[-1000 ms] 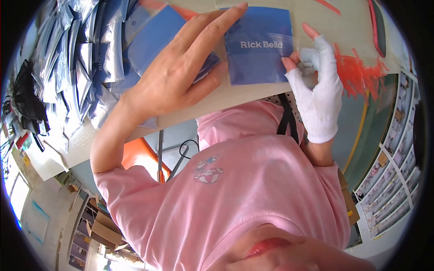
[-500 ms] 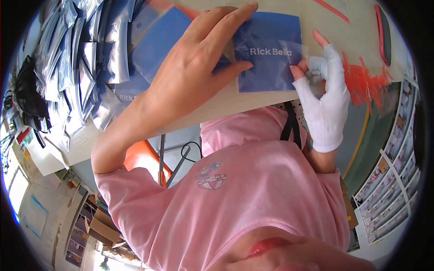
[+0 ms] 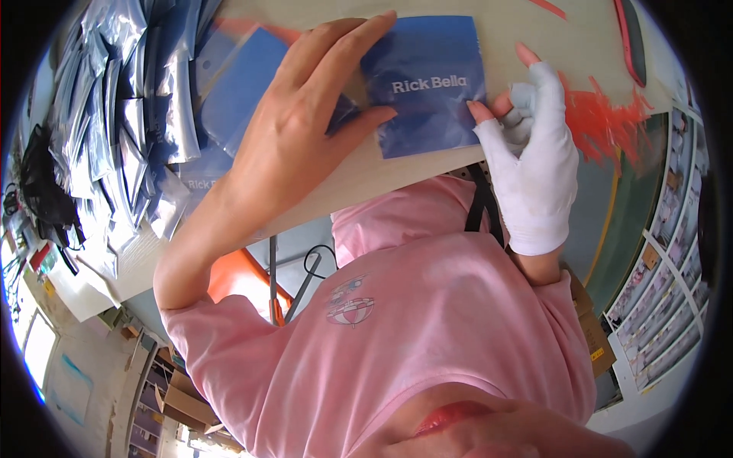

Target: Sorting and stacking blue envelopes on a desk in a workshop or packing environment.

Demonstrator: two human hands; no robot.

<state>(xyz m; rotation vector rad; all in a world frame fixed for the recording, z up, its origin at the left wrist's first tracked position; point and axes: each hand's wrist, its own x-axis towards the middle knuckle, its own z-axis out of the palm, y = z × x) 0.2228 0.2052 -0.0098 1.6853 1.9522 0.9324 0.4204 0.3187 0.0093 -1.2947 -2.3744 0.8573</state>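
The blue packet [image 3: 427, 114] lies just right of our bare left hand [image 3: 294, 122], its thumb and fingers apart, and left of our gloved right hand [image 3: 537, 168], whose grip we cannot tell.

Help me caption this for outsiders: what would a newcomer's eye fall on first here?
The square blue plastic-sleeved packet stands out at top centre, between the bare left hand and the right hand in its white fabric glove. To the right of the glove lies a loose heap of thin orange-red strips, while glossy blue-and-clear plastic packets crowd the upper left. Below, a pink short-sleeved T-shirt fills the middle.
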